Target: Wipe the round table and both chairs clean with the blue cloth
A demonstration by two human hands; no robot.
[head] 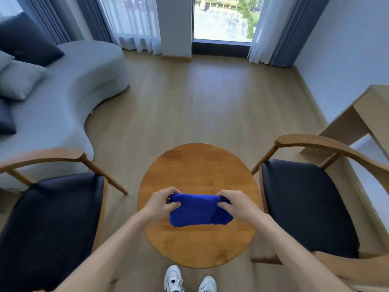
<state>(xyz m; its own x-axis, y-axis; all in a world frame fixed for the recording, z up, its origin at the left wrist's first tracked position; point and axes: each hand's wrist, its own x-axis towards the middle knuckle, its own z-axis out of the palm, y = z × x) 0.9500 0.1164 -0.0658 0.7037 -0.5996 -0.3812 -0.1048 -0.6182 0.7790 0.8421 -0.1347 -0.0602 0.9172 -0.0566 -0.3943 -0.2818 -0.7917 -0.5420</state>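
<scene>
head view: one frame, looking down over both forearms at a small table between two chairs
left hand: fingers curled over the far edge of the cloth's left end, thumb pressed on the near face; pinch grip, narrow
right hand: same on the right end, fingers hooked over the top edge, thumb on the near face; narrow, holding cloth
blue cloth: folded into a thick pad, stretched between the two hands, right end looser with a fold hanging down; over the near-middle of the table; cannot tell whether its lower edge touches the top or hangs just above it
round table: wooden top, grain visible, nothing else on it but the cloth area
left chair: dark padded seat, curved wooden arm rail, just beside the table's left edge
right chair: same build, dark seat, wooden rail, just beside the table's right edge
shoes: white pair on the floor at the table's near edge
sofa: grey, curved, far left, with dark and light cushions at its left end
desk: light wood, against the right wall behind the right chair
window: full height, far wall, sheer and blue-grey curtains on both sides
floor: light wood planks
</scene>
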